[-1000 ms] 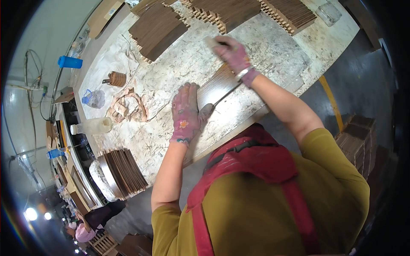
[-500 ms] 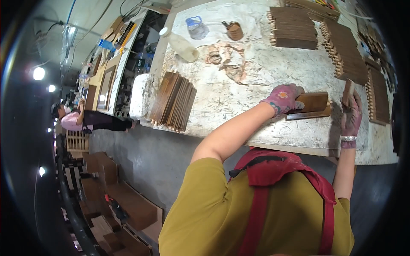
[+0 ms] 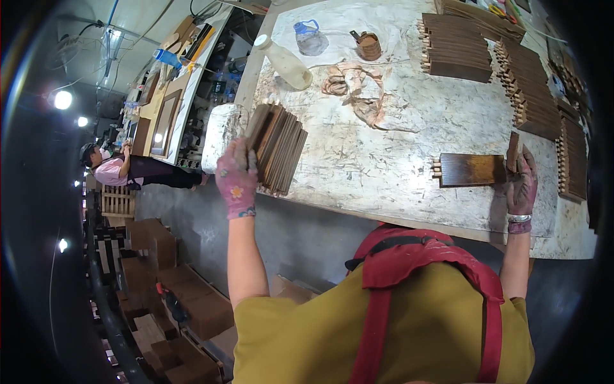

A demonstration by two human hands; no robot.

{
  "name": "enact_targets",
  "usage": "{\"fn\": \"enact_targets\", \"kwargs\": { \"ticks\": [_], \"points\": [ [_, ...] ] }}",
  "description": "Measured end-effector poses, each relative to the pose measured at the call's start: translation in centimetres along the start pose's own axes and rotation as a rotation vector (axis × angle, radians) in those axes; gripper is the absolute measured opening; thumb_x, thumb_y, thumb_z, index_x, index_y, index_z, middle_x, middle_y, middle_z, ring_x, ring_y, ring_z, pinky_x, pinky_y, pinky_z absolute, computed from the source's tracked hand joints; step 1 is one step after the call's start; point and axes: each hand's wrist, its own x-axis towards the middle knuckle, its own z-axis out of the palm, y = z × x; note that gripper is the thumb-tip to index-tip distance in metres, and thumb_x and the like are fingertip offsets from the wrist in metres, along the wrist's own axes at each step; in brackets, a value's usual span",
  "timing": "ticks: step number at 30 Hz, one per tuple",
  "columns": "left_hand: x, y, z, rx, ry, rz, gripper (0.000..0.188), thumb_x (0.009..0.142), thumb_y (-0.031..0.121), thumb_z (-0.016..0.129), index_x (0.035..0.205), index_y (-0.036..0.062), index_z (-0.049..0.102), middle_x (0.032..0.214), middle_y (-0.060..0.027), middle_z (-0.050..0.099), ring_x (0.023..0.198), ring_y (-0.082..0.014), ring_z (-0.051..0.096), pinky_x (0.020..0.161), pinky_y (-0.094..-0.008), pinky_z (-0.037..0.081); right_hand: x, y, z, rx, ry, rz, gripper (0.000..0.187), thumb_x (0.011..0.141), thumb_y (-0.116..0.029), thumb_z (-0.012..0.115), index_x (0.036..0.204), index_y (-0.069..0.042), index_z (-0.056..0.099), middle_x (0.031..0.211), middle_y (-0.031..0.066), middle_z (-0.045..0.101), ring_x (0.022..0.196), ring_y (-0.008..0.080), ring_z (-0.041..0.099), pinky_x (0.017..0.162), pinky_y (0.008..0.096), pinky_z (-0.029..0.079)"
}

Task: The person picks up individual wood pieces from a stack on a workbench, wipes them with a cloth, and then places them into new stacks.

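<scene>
My left hand (image 3: 236, 178), in a pink glove with a flower on it, closes on the outermost dowelled wooden board (image 3: 258, 125) of a stack on the left. The other boards of that stack (image 3: 283, 150) stand on edge, side by side. My right hand (image 3: 522, 185), in a stained pink glove, grips a small brown block-like pad (image 3: 513, 151); its exact kind is unclear. Just left of that hand a single glossy dark board (image 3: 472, 170) lies flat, its dowels pointing left.
Rows of dark dowelled boards (image 3: 457, 48) fill the far right of the worktable (image 3: 364, 160). Farther back are a crumpled rag (image 3: 355, 89), a brown cup (image 3: 369, 47), a bottle of pale liquid (image 3: 284, 63) and a blue-topped jug (image 3: 311, 40). Another person (image 3: 118, 168) stands at the left.
My left hand has let go of the glossy board on the right and moved left to the stack. That board now lies flat. My right hand still holds the pad.
</scene>
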Motion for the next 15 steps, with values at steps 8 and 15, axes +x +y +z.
{"fn": "enact_targets", "kwargs": {
  "ticks": [8, 15],
  "points": [
    [-0.8, -0.7, 1.4, -0.006, -0.211, -0.149, 0.079, 0.08, 0.043, 0.075, 0.146, 0.0123, 0.044, 0.135, -0.0184, 0.054, 0.12, -0.0365, 0.055, 0.1, -0.0468, 0.043, -1.3, -1.6, -2.3, -0.066, 0.002, 0.022, 0.051, 0.097, -0.026, 0.061, 0.141, -0.003, 0.048, 0.133, 0.0086, 0.057, 0.118, 0.0207, 0.058, 0.099, 0.0336, 0.048],
    [3.2, 13.6, 0.8, -0.56, -0.092, 0.138, 0.076, 0.084, 0.04, 0.074, 0.142, -0.0011, 0.046, 0.141, -0.0247, 0.049, 0.134, -0.0414, 0.041, 0.115, -0.0469, 0.028, -5.6, -4.0, -2.7, -0.14, 0.196, 0.187, 0.044, 0.091, -0.027, 0.065, 0.127, -0.003, 0.057, 0.104, 0.0049, 0.062, 0.089, 0.0138, 0.059, 0.072, 0.0276, 0.051]
  ]
}}
